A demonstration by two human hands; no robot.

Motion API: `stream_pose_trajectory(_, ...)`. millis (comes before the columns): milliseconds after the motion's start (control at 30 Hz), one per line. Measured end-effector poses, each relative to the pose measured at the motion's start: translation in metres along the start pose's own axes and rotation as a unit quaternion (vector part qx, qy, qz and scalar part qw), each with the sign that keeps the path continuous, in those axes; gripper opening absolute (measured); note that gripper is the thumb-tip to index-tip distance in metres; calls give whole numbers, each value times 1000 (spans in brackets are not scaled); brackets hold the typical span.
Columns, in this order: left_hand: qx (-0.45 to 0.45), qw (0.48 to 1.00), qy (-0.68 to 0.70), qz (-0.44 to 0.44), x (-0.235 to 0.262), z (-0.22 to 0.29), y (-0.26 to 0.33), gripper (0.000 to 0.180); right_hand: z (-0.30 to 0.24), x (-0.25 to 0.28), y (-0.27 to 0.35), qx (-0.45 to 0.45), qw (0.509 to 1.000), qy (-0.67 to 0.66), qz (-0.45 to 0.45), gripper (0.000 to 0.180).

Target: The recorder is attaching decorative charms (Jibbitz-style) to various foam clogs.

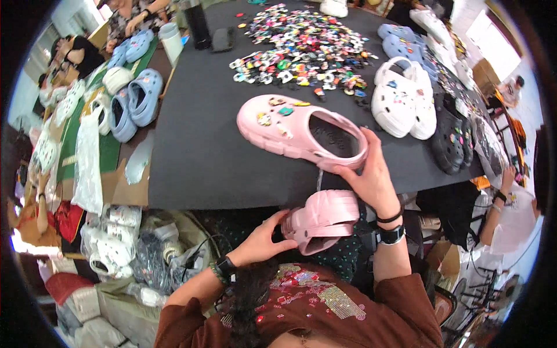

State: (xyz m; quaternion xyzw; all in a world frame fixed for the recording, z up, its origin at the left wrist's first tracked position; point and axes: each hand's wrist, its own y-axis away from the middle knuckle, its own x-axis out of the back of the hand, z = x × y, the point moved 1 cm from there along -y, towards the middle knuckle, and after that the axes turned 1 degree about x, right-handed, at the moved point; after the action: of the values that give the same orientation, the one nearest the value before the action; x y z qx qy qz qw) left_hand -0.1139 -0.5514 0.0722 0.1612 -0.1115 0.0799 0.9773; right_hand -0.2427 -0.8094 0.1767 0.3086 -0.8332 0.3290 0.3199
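Observation:
My right hand (376,177) is closed around the heel of a pink clog (301,152), held over the front of the black table. Several colourful charms (285,111) sit on that clog's upper, and its toe points to the far left. Closer to me, past the table's front edge, my left hand (262,239) grips a second pink clog (331,209) by one end. This one hangs below the first, and its upper is mostly turned out of sight. A thin clear strip (319,180) runs between the two clogs.
A large heap of small colourful charms (301,46) covers the far middle of the table (191,145). White clogs (400,98) and black clogs (448,142) stand at the right. Blue clogs (136,101) rest on a green surface at the left. Other people sit around.

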Motion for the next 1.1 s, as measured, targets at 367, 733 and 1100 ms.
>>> stream_pose_trajectory(367,-2,995,-92,-37,-8,25,-29,106,-8,-6,-6,17,998,-52,-22,103)
stream_pose_trajectory(733,-40,991,-111,65,53,44,20,33,3,24,-5,117,989,-38,-82,63)
stream_pose_trajectory(1100,-195,942,-273,18,8,50,-6,60,7,14,0,118,992,4,-48,62)
